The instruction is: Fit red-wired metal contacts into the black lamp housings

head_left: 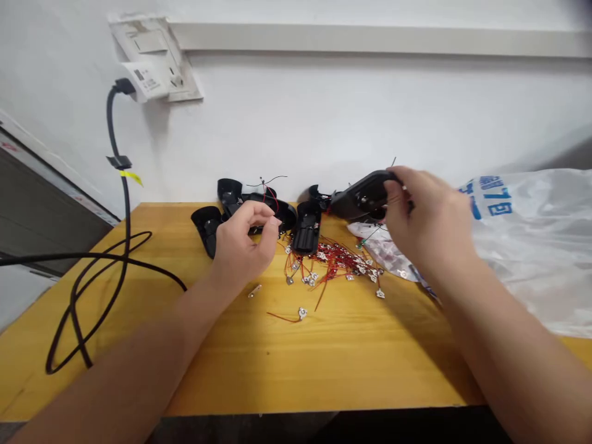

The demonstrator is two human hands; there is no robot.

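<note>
Raised over the back right of the wooden table, my right hand point(419, 206) grips a flat black plastic housing point(363, 196) by its right end. My left hand point(247, 240) is in front of other black housings point(229, 191), its thumb and fingertips pinched; anything between them is too small to make out. A black cylindrical part point(306, 228) stands between the hands. In front of it lies a pile of red wires with small silvery discs point(342, 262). One disc with a red wire point(302, 313) lies apart, nearer the front.
A looped black cable point(124, 216) runs from a white plug point(150, 80) in the wall socket across the table's left side. A large white plastic bag point(531, 246) covers the right side. A small metal piece point(254, 290) lies by my left wrist.
</note>
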